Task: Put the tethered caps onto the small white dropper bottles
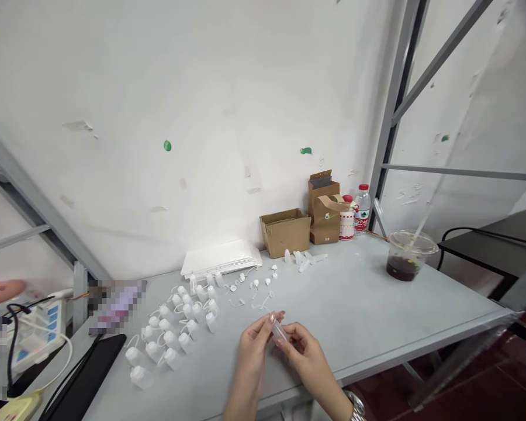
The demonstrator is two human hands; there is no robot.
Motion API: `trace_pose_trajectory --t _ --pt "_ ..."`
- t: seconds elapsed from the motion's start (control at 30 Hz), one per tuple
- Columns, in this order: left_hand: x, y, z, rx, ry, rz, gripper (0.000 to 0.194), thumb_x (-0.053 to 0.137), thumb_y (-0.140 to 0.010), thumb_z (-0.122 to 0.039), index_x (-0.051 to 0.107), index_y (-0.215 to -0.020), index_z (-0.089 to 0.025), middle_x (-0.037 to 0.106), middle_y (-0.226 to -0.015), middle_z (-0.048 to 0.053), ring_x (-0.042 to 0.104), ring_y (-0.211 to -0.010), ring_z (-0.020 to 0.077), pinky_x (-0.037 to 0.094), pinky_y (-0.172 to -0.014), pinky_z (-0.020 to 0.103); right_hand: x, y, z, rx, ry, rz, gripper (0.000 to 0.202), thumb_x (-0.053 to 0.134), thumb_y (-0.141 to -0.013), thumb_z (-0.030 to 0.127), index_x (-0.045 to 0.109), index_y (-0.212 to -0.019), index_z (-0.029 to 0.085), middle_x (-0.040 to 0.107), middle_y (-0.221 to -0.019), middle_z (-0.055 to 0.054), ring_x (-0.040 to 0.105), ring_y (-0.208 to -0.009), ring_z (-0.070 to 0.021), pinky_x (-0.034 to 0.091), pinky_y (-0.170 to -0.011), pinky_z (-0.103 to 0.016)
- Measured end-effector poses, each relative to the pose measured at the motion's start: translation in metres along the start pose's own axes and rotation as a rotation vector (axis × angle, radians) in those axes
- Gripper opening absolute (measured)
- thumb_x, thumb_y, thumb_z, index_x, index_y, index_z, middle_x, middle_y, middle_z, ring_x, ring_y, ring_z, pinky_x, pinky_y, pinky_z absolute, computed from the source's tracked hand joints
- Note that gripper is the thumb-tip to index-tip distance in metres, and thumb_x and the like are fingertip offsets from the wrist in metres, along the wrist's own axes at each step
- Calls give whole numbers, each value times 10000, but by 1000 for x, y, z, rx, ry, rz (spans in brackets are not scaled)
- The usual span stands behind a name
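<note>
My right hand [305, 351] grips a small translucent plastic bottle [279, 331], tilted above the front of the table. At the bottle's upper end, the fingers of my left hand [256, 342] are pinched together; a thin white strap shows just beyond them, and the cap, if any, is hidden. Left of my hands stand several small white bottles [170, 339] with looped cap straps. Behind my hands lie several loose white caps with straps [267, 282]. Farther back are several uncapped bottles [304, 265], some upright and some lying down.
A stack of white sheets [221, 257] lies against the wall, beside a cardboard box [289, 234] and a brown paper bag [326, 219]. A red-capped water bottle [363, 211] stands behind. At right is a lidded cup of dark liquid [405, 263]; at left, a power strip [48, 327].
</note>
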State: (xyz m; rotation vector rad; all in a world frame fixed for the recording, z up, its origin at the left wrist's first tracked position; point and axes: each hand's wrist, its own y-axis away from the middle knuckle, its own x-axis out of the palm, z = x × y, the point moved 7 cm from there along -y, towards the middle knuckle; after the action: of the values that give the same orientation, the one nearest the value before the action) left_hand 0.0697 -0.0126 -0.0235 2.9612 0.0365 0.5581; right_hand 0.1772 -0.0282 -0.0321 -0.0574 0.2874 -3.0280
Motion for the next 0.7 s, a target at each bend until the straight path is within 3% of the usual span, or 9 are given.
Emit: trace_pose_trajectory --t 0.23,0.5,0.7 --pt "10 9 -3 -67 39 -4 293 679 -643 -342 716 -823 -114 683 -1003 144 569 -999 286 433 -847 370 -7 9 12 -109 224 -166 169 552 -795 316 600 -875 175 613 -778 -35 530 -707 -170 420 -669 -260" --pt "9 10 -1 -106 107 62 262 670 -658 -309 716 -814 -102 670 -1035 158 531 -1081 289 384 -931 377 -3 7 3 -9 29 -77 223 542 -808 367 619 -885 173 629 -713 -24 541 -658 -156 432 -627 -250" --pt "12 13 0 -113 148 115 249 663 -688 -286 707 -864 -115 621 -1136 148 481 -1146 272 343 -970 360 1 -1 1 76 -207 26 289 577 -764 444 594 -751 156 555 -554 19 486 -512 -113 390 -516 -226"
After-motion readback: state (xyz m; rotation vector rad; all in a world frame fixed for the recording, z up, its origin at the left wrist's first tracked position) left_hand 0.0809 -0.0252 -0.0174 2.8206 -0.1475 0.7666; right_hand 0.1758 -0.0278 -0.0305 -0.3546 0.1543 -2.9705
